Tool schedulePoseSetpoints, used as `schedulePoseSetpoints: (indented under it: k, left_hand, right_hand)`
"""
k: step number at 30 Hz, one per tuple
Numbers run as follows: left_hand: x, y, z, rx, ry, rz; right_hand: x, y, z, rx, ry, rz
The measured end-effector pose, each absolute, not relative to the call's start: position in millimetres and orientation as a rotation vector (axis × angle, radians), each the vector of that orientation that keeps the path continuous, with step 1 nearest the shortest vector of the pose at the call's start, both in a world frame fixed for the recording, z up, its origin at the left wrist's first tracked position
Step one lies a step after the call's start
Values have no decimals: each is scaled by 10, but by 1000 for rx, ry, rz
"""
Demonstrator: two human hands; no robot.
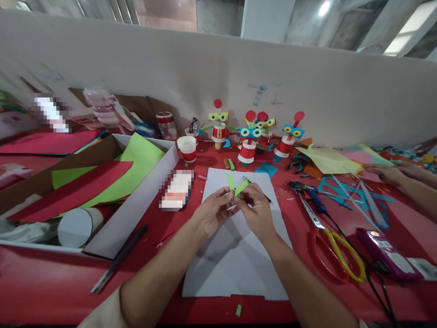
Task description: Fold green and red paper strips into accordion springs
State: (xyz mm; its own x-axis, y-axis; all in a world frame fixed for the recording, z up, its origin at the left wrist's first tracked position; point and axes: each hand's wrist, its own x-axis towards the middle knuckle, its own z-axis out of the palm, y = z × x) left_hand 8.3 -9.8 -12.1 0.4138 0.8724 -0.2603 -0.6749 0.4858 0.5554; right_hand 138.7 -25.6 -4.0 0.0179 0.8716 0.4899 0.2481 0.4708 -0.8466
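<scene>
Left hand point(213, 214) and right hand point(256, 210) meet over the white sheet point(235, 259); fingertips of both pinch a green paper strip point(238, 186), apparently folded into a V. Risk: thin, stiff paper could slip or tear if pulled unevenly. Yellow-handled scissors point(336, 248) lie near on the red tabletop point(44, 282).

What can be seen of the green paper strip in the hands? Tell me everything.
The green paper strip is bright lime, thin and flat, looking like craft paper. It is bent into a V, one arm rising up and left, the other up and right. Both hands pinch it at the fold: the left hand from the left, the right hand from the right. It is held above a white sheet on the red table.
</scene>
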Motion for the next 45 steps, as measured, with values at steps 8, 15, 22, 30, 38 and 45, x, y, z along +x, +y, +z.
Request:
schedulePoseSetpoints:
  k: [8,15,22,30,38,45]
  left_hand:
    - [59,-114,-30,484,521,962]
    - [74,-117,-5,487,562,1011]
    - [115,-121,-35,450,609,1071]
    - [194,-182,-11,603,719,1237]
    - [164,-183,-36,600,716,1283]
    - [181,-155,-80,591,695,1229]
  right_hand:
    - [1391,-258,-45,-979,-1456,800]
    - [1376,-262,-64,-976,-1444,847]
    - [1373,-264,-98,-984,-1421,906]
    - [1359,-257,-164,-1039,-1258,1017]
    - [1326,-234,-142,-1013,-1008,1150]
    - [1356,-197,-102,-927,-671,1402]
